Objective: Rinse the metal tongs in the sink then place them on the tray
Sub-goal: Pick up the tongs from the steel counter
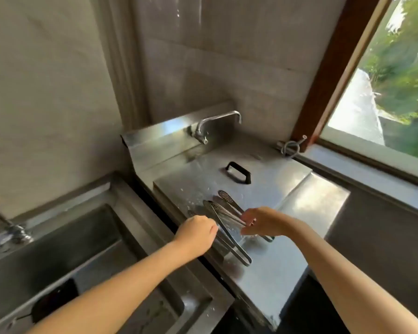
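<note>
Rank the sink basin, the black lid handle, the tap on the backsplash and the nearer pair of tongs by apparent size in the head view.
1. sink basin
2. nearer pair of tongs
3. tap on the backsplash, close to the tongs in length and farther away, so unsure
4. black lid handle

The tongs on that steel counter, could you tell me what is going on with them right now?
A person stands at a wet steel surface beside the sink. The right hand holds one pair of metal tongs just above it, perforated tips pointing away. The left hand is closed beside a second pair lying on the surface; whether it grips them is unclear. The faucet behind shows no running water.
</note>
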